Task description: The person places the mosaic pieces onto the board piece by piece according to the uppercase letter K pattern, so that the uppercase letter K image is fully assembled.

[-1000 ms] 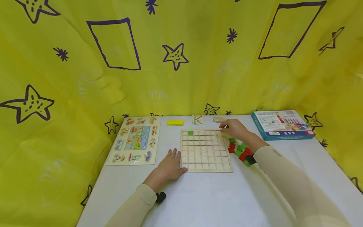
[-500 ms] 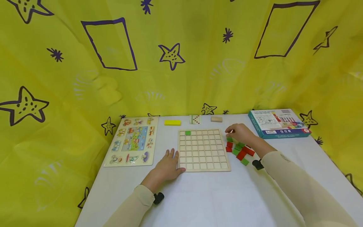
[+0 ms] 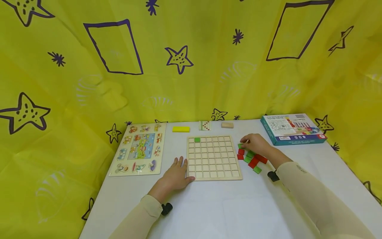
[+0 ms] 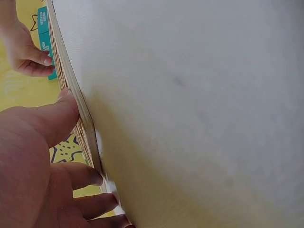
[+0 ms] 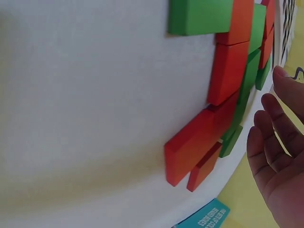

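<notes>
A square wooden grid board [image 3: 215,154] lies flat on the table, with one green tile [image 3: 197,139] in its far row, near the left corner. My left hand [image 3: 175,175] rests at the board's left edge, fingers extended; in the left wrist view its thumb [image 4: 64,114] touches the board's rim [image 4: 78,90]. To the right of the board, my right hand [image 3: 256,144] is over the far end of a group of loose red and green tiles [image 3: 253,162]. Its fingertips are beside a green tile [image 3: 240,146]. In the right wrist view the fingers [image 5: 270,142] bend loosely and nothing shows between them.
At left lies a picture puzzle board [image 3: 140,149]. Along the back are a yellow block [image 3: 180,129], a small patterned card [image 3: 205,125] and a plain wooden block [image 3: 227,125]. A teal game box [image 3: 293,129] sits at back right, before a yellow curtain [image 3: 191,93].
My right hand has moved from the board's far right corner, rightward and nearer, to the loose tiles. The left hand stays at the board's edge. The head view has shifted slightly.
</notes>
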`<state>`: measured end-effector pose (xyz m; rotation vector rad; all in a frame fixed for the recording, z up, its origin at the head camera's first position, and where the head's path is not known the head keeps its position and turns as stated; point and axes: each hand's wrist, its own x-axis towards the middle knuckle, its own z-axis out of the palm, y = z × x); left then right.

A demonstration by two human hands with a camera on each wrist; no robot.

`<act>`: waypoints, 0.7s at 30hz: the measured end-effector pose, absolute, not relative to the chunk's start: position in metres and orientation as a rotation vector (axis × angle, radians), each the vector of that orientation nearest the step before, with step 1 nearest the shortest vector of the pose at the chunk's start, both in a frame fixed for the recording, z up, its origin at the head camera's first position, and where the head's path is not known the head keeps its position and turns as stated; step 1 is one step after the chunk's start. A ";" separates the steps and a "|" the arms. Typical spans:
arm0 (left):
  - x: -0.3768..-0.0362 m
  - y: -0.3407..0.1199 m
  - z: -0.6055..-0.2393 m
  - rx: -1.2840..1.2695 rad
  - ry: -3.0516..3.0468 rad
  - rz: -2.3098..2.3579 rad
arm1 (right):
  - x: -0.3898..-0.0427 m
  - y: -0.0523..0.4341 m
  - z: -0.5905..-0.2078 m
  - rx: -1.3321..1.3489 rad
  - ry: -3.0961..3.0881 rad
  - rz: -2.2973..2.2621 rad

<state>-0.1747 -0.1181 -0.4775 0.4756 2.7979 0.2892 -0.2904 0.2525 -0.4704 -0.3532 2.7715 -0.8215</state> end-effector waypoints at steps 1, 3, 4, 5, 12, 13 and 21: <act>-0.174 -0.118 -0.478 0.475 2.797 0.288 | -0.290 0.253 -0.471 -0.363 2.775 -0.815; -0.174 -0.118 -0.477 0.471 2.797 0.284 | -0.291 0.254 -0.472 -0.374 2.780 -0.806; -0.174 -0.118 -0.477 0.470 2.798 0.283 | -0.291 0.255 -0.473 -0.378 2.779 -0.801; -0.174 -0.118 -0.477 0.470 2.800 0.282 | -0.292 0.255 -0.473 -0.373 2.778 -0.796; -0.175 -0.118 -0.480 0.474 2.806 0.277 | -0.294 0.257 -0.474 -0.394 2.761 -0.784; -0.175 -0.118 -0.481 0.474 2.805 0.275 | -0.294 0.257 -0.474 -0.401 2.759 -0.783; -0.177 -0.118 -0.484 0.477 2.810 0.263 | -0.296 0.258 -0.477 -0.407 2.751 -0.795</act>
